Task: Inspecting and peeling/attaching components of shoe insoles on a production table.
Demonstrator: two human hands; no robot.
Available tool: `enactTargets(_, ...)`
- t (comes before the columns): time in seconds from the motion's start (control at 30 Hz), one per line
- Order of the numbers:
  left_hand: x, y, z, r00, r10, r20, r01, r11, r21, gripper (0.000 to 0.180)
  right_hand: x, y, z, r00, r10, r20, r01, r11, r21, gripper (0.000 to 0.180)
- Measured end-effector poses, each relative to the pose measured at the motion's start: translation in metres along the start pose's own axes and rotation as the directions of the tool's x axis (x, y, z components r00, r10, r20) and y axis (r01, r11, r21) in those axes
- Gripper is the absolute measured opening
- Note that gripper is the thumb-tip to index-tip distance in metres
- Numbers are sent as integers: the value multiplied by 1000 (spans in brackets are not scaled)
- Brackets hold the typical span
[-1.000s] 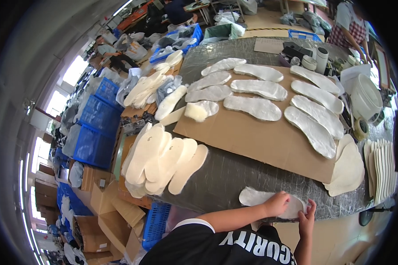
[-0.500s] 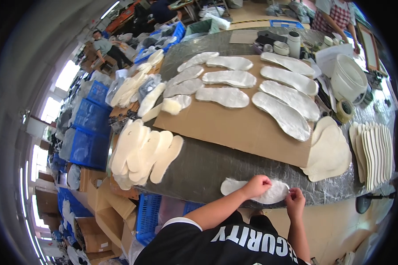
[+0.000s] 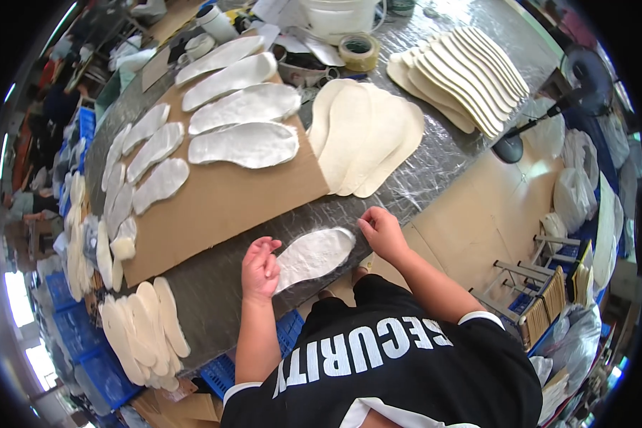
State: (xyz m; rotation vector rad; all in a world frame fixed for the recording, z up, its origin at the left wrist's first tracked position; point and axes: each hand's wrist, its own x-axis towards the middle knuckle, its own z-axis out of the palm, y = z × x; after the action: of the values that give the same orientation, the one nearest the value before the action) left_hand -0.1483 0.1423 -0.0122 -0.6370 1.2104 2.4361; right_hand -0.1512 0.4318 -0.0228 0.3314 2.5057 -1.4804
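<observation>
A white, fluffy-surfaced insole lies at the table's near edge, between my two hands. By its left end is my left hand, its fingers loosely bent and apart, overlapping the insole's edge in the picture; no object shows in it. My right hand hovers just off the insole's right end, thumb and fingertips pinched together. Whether something small sits in that pinch is hidden. Several similar white insoles, one of them the nearest, lie in rows on a brown cardboard sheet beyond my hands.
Cream insole pieces form a fanned pile, a long row at far right, and a stack at near left. A tape roll and white bucket stand at the back. A black fan and step stools are right.
The view has turned to the right. My left hand has moved off the insole's top to its left end. My right hand has drawn slightly away from the right end.
</observation>
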Motion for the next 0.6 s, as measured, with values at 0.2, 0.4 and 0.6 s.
enactTargets(0.2, -8, 13, 8, 989, 129, 76, -146, 945, 291, 4, 23, 6, -43, 934, -240, -264, 174, 953, -249, 9)
enactTargets(0.4, 46, 2, 168, 541, 357, 761, -700, -310, 643, 24, 51, -5, -23, 785, -607, -123, 451, 696, -558, 25)
enactTargets(0.6, 126, -24, 212, 901, 210, 380, -199, -578, 791, 59, 51, -2, -2, 838, -535, -106, 357, 685, -635, 37)
